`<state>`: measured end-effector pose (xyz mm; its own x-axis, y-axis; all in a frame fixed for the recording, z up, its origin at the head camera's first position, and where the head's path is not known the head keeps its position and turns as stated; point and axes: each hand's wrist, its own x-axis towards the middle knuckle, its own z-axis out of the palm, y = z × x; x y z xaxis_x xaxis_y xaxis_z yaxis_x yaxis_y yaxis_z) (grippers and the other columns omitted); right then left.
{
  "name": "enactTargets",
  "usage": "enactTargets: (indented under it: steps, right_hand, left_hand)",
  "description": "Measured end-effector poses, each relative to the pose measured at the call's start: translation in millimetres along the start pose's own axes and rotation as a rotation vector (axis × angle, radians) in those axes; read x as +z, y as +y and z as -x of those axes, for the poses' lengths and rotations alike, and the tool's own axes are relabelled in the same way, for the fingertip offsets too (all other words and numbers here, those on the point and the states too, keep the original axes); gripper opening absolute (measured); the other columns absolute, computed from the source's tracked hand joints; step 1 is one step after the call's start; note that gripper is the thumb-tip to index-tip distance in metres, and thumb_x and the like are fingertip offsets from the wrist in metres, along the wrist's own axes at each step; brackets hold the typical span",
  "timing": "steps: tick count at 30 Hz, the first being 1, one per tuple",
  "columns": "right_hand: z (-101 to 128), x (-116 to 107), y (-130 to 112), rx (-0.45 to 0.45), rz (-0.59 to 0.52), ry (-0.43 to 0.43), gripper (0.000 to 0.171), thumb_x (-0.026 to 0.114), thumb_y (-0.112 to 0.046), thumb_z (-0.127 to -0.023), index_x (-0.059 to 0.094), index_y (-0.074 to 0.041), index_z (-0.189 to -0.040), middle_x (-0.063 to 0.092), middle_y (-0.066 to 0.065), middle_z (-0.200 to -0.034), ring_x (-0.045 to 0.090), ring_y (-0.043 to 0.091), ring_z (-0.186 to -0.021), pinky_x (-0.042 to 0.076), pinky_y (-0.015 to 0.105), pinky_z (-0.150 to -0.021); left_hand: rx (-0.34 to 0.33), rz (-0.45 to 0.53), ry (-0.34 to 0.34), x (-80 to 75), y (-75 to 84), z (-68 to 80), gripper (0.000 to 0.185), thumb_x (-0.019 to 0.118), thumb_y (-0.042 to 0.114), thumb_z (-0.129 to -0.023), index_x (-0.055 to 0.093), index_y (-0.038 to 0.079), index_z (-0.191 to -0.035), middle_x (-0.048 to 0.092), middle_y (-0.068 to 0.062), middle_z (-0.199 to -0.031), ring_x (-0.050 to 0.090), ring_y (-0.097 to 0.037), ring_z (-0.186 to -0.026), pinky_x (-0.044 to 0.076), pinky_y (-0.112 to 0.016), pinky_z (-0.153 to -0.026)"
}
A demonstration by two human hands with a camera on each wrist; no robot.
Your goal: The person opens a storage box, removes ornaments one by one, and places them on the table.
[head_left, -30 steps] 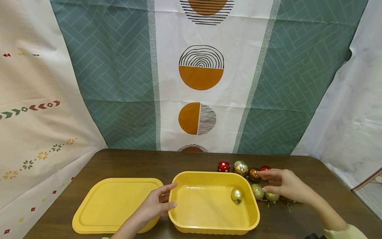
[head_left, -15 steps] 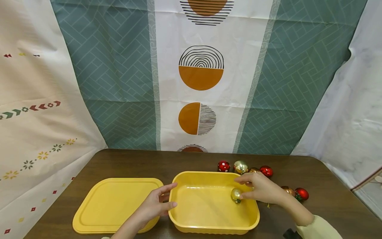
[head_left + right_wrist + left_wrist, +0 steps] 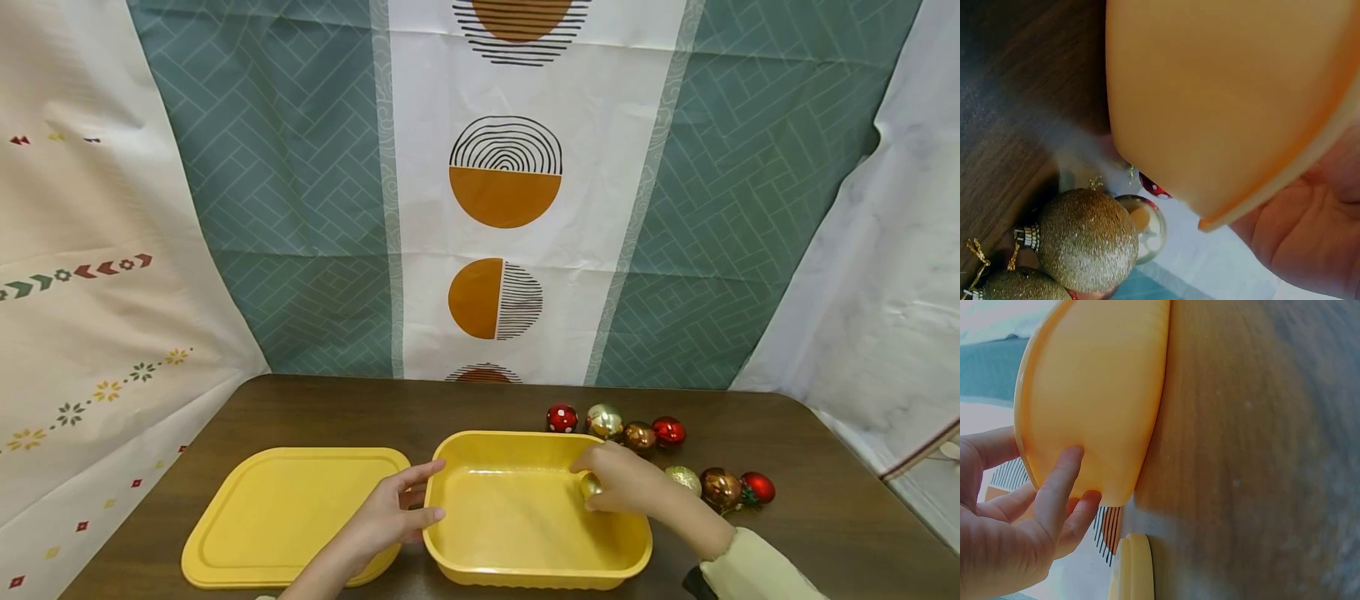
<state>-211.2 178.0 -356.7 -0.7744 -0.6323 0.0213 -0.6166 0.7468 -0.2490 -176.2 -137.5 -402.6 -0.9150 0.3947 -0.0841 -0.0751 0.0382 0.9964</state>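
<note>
Since a second ago, our right hand point(image 3: 626, 487) has come away from the loose baubles on the surface and moved over the right rim of the yellow tub point(image 3: 450, 546), where it now covers the shiny gold bauble point(image 3: 588, 485) lying inside near that wall. Our fingers curl around it, though we cannot tell how firmly they pinch. We judge this bauble to be light, hollow, thin-shelled and slick, so it wants a gentle cupping hold around its widest part, not a squeeze on the cap. Our left hand point(image 3: 390, 517) has not moved: thumb and fingers clasp the tub's left rim, steadying it. Left of the tub lies the yellow lid point(image 3: 277, 517), flat on the surface point(image 3: 337, 408). Right of and behind the tub sit the other baubles: red dotted point(image 3: 562, 417), gold point(image 3: 604, 421), copper point(image 3: 639, 435), red point(image 3: 668, 431), and a glittery gold bauble point(image 3: 1088, 240) just beside the tub's outer wall.
</note>
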Motion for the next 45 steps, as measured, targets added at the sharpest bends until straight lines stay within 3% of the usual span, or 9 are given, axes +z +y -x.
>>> enactTargets:
  steps: [7,18,25,38,45]
  right_hand:
    - [-4.2,6.3,0.7,-0.017,0.079,0.003,0.02,0.073,0.003,-0.058,0.065,-0.003,-0.076,0.054,-0.004,-0.065,0.04,0.009,-0.062,0.037,0.021,-0.053]
    - [-6.4,11.6,3.3,-0.026,0.154,0.014,0.02,0.069,0.008,-0.056,0.064,-0.004,-0.07,0.049,-0.004,-0.06,0.037,0.01,-0.059,0.034,0.021,-0.051]
    - [-7.3,12.2,1.4,-0.014,0.164,0.01,0.02,0.068,0.011,-0.056,0.066,-0.002,-0.071,0.058,-0.001,-0.064,0.046,0.011,-0.059,0.041,0.02,-0.052]
    - [-7.4,12.2,3.1,-0.066,0.128,0.011,0.024,0.063,0.015,-0.059,0.054,-0.007,-0.057,0.027,-0.008,-0.052,0.027,0.006,-0.05,0.024,0.017,-0.043]
    - [-6.8,11.7,1.2,-0.038,0.147,0.002,0.02,0.063,0.015,-0.059,0.06,-0.004,-0.062,0.038,-0.005,-0.052,0.031,0.009,-0.053,0.031,0.019,-0.045]
  left_hand:
    - [-0.01,0.0,-0.001,-0.2,-1.0,-0.2,0.065,0.064,0.003,-0.083,0.031,-0.003,-0.139,0.039,-0.03,-0.129,0.056,-0.03,-0.104,0.055,-0.044,-0.069]
    - [-0.006,0.003,-0.001,-0.5,-0.5,-0.1,0.066,0.064,0.003,-0.083,0.03,-0.003,-0.139,0.039,-0.03,-0.129,0.056,-0.03,-0.104,0.055,-0.044,-0.069]
    - [-0.002,0.009,-0.009,-0.6,0.7,0.3,0.067,0.065,0.004,-0.083,0.029,-0.004,-0.139,0.04,-0.03,-0.128,0.056,-0.03,-0.103,0.055,-0.044,-0.07]
    - [0.004,-0.001,-0.002,-0.2,0.9,1.2,0.066,0.065,0.004,-0.083,0.03,-0.004,-0.139,0.039,-0.03,-0.128,0.056,-0.03,-0.103,0.055,-0.045,-0.069]
    - [0.001,-0.003,-0.003,0.0,0.7,0.7,0.067,0.065,0.004,-0.083,0.03,-0.004,-0.139,0.04,-0.03,-0.127,0.056,-0.029,-0.102,0.055,-0.045,-0.069]
